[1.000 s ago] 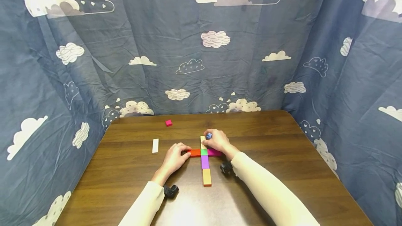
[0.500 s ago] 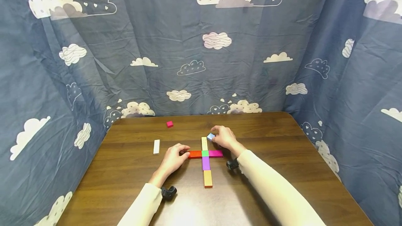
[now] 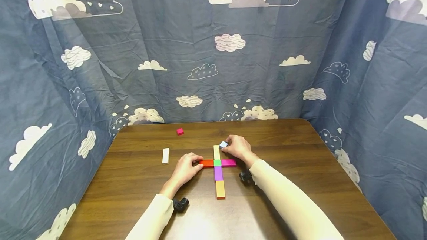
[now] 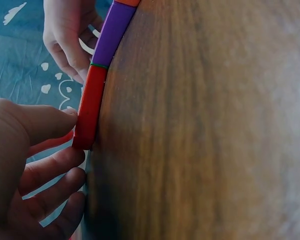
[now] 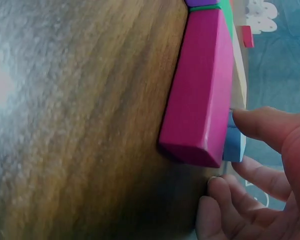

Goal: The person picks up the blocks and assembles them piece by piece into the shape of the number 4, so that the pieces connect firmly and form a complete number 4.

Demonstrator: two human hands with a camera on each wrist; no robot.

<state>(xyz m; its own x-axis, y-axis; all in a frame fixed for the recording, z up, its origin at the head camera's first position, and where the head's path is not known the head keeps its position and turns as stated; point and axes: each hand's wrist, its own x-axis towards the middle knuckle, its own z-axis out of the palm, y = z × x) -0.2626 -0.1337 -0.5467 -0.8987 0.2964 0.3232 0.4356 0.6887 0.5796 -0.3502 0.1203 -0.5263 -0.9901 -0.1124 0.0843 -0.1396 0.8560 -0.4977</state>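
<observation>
Colored blocks lie in a cross on the wooden table. My left hand is at the outer end of the red block, thumb and index finger on its two sides. A green block marks the crossing, with a magenta block to its right. Beyond it points a pale cream block; toward me run a purple block and an orange block. My right hand pinches a small light-blue block, turned at an angle beside the cream block's far end.
A white block lies left of the cross, and a small pink-red block sits near the back edge. The wooden table ends at a blue cloud-print curtain behind and at the sides.
My right hand first moved right and away from the cream block, its fingers loosening around the blue block, then closed on it again. My left hand has stayed at the red block's end.
</observation>
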